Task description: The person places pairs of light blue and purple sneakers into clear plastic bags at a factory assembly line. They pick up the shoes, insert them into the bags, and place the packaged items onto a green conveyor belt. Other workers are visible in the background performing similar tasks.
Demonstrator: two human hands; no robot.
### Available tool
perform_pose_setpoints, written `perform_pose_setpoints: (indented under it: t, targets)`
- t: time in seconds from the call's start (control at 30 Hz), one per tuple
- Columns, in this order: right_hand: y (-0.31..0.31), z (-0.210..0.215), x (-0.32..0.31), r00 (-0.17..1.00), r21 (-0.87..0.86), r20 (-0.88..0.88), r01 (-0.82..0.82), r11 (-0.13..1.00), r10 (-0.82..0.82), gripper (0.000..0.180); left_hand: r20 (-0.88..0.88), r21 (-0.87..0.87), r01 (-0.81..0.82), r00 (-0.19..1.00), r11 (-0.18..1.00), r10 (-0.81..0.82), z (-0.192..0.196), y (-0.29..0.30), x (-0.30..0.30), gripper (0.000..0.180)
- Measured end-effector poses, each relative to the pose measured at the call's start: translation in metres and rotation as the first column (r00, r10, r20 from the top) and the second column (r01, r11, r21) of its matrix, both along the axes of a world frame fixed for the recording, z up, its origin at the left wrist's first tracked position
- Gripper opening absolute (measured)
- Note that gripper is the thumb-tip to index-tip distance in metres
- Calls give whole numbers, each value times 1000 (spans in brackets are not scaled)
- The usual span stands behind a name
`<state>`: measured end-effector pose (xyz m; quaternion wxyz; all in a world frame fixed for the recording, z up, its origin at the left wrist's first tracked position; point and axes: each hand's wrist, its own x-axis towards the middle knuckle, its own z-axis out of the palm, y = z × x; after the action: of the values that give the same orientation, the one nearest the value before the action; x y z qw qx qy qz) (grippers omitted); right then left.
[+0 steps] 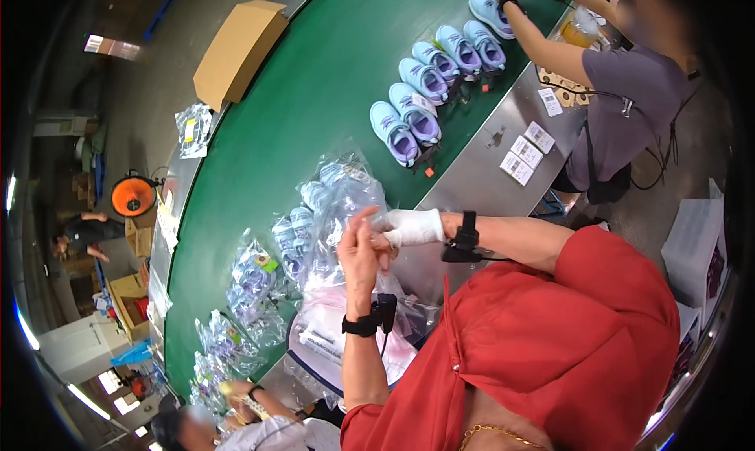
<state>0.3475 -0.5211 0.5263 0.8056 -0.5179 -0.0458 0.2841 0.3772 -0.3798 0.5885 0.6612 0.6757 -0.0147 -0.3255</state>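
Head view: two hands [359, 254] meet over a clear bag [346, 207] at the belt's near edge

Nearest is the wearer's red top [558, 317], just off the near side of the green belt [267, 128]. A black strap [360, 325] circles the left wrist, another strap [465, 235] the right. The left hand has its fingers raised and close together; the right hand [389, 239], in a white wrap, meets it fingertip to palm side — whether either set of fingers is clamped on film, I cannot tell. Under and beside them, the clear bag, with pale blue shoes inside, lies on the belt's near part. A tub [307, 372] with pink and clear plastic sits against the belt's near edge, below the hands.

More bagged shoes [252, 282] lie along the belt toward its left end, where a co-worker in a pale shirt [271, 435] reaches in. White cards [519, 160] rest on the metal ledge [464, 180] along the belt's near side. Loose shoes [422, 81], pale blue with lilac linings, line the belt toward its right end — beside them, a co-worker in a grey-purple top [637, 89].

Across the belt, at its far edge, stand a cardboard box [236, 54] and a flat packet [193, 128]; well beyond is an orange fan [134, 196].
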Motion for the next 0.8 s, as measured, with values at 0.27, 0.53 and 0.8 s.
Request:
perform_pose_setpoints:
  t: [0.27, 0.53, 0.8]
  targets:
    - [-61, 22, 1, 593, -603, 791, 797, 30, 152, 25, 577, 319, -265, 816, 910, 36, -7, 56, 26, 17]
    - [-27, -20, -5, 489, -505, 855, 715, 483, 171, 31, 715, 216, 26, 677, 976, -176, 30, -60, -63, 14]
    - [-56, -62, 28, 871, -499, 488, 327, 803, -51, 30, 392, 282, 65, 903, 957, -177, 14, -21, -61, 21]
